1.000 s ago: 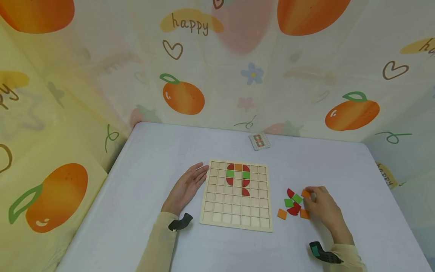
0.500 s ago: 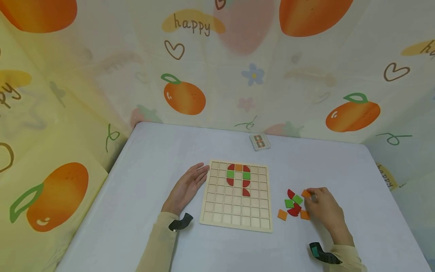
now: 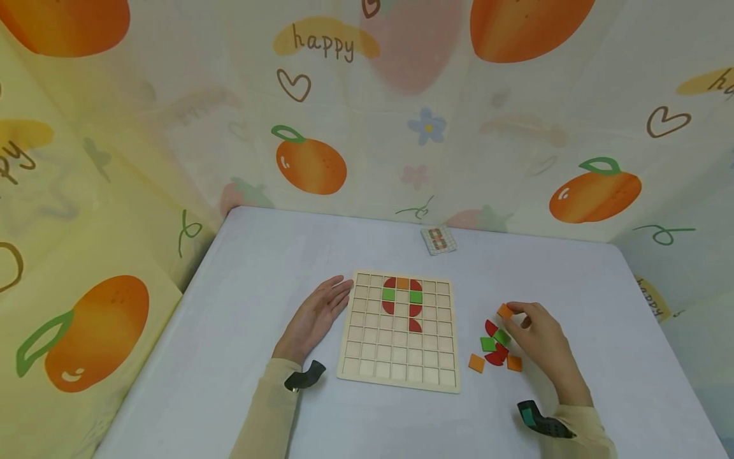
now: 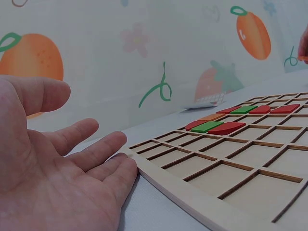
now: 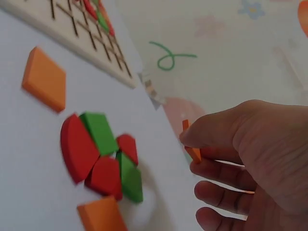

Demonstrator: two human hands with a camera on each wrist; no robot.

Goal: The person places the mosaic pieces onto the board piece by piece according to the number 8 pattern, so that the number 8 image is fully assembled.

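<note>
Between thumb and fingers my right hand (image 3: 541, 335) pinches an orange square tile (image 3: 504, 311), raised over the table in the right wrist view. Below and left of it lies a loose group: red quarter-round tiles (image 5: 78, 149), green square tiles (image 5: 100, 132) and an orange tile (image 5: 102, 216). Another orange square (image 5: 45, 79) lies apart, nearer the board. My left hand (image 3: 312, 319) lies with relaxed fingers, palm turned toward the wooden grid board (image 3: 398, 379), fingertips right at its left edge. Red, green and orange tiles fill several cells in the board's upper part, among them a green tile (image 4: 208, 127).
Behind the board, near the table's back edge, sits a small stack of pattern cards (image 3: 438, 240). A white cloth covers the table (image 3: 275, 248). A fruit-printed curtain (image 3: 367, 127) hangs behind and along the sides.
My right hand has lifted the orange tile from the right side of the group and moved it slightly up and left. The left hand and board stay as they were.
</note>
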